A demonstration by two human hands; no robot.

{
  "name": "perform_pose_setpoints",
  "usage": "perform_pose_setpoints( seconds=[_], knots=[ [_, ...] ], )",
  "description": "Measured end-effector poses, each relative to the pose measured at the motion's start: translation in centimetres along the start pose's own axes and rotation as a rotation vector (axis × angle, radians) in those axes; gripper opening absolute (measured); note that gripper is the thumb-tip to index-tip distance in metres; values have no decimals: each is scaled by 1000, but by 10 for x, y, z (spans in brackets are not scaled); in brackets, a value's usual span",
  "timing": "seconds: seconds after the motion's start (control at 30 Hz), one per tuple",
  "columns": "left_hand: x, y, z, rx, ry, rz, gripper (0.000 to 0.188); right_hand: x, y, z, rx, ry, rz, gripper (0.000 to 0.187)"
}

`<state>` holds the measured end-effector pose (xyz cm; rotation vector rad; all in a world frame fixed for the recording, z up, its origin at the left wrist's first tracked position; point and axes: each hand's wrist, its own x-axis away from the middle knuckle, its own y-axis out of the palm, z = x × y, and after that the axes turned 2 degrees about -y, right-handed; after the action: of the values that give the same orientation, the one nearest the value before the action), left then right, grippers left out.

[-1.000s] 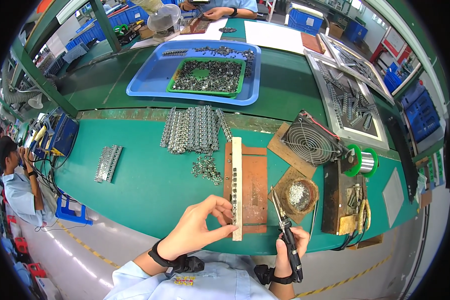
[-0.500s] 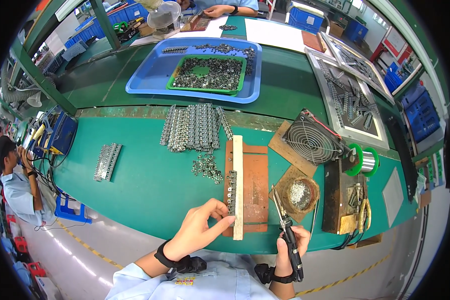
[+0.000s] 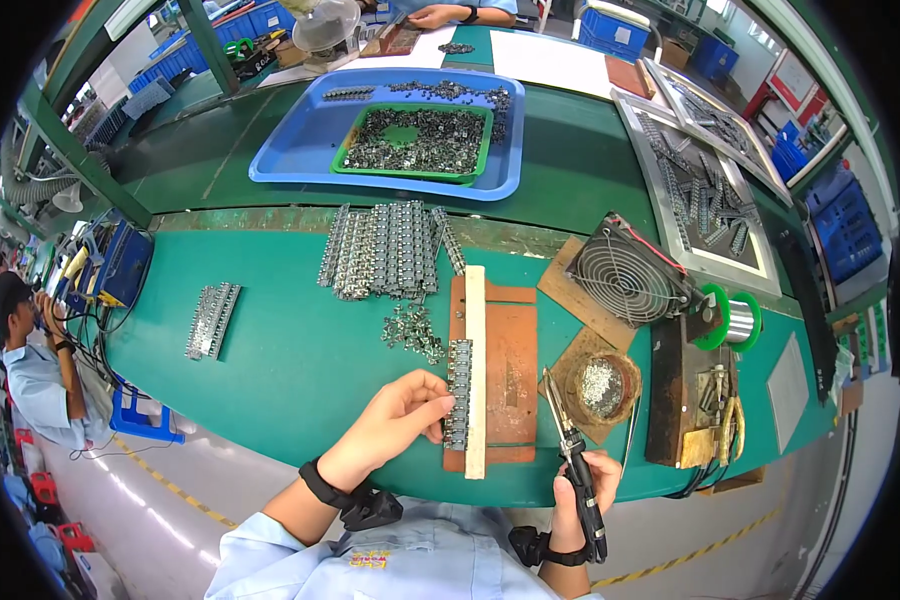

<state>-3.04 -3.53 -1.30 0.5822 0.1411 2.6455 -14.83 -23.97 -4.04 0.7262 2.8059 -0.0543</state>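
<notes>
The left hand point(image 3: 395, 420) pinches a narrow grey metal strip point(image 3: 460, 375) at nine o'clock of a straight cream bar point(image 3: 476, 375). The right hand point(image 3: 566, 512) grips a slim black-handled soldering iron point(image 3: 579, 470), tip toward eleven.

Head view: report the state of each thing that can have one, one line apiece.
Left hand, curled at the strip
Right hand, closed around the iron
Strip, lying beside the bar
Iron, held, tip pointing away; hot or cold unclear
Fan, running or stopped: cannot tell
Spool, wound with wire
Bowl, holding silvery bits
</notes>
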Motion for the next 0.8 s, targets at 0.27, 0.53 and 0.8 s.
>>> perform_pose_setpoints(
  seconds=[0.27,0.53,0.8],
  knots=[
    [-11,1,-6,49,-62,-60,17,-1,0,2,6,-2,-9,40],
    [-11,3,-2,-68,-88,-67,15,-1,-1,3,1,1,-2,40],
    [-18,-1,-3,-50,-84,-99,19,-2,0,1,-14,8,-2,40]
  ],
)
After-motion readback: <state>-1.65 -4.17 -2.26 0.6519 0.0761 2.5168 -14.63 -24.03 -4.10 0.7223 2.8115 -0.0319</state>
